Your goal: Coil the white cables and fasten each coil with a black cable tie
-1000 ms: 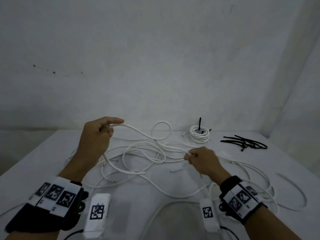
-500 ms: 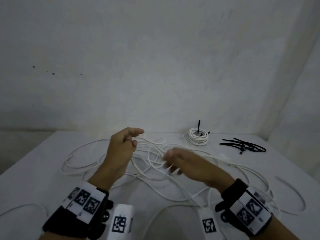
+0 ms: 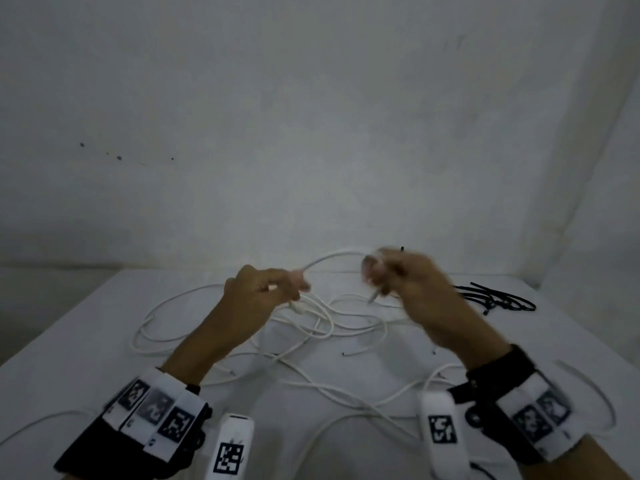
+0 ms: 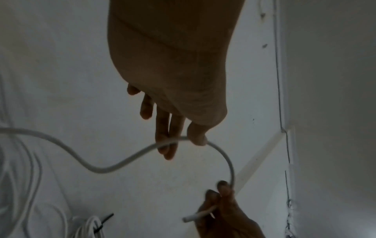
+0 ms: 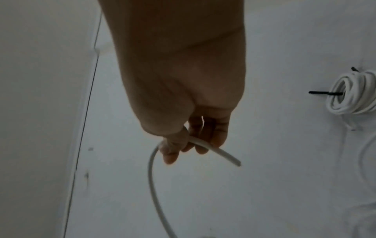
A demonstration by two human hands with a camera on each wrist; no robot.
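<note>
I am now raising both hands at frame centre: the right hand, empty a moment ago, is pinching the white cable near its end; the left hand is pinching further along, beginning a first loop above the tangle.

Loose white cables sprawl across the table beneath both hands.

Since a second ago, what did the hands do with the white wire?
Both hands rose. The right hand let go mid-wire, then took hold near the white cable's cut end; the left hand moved inward, its grip on the same cable, arching it between them. The tied coil and the black cable ties stayed put.
</note>
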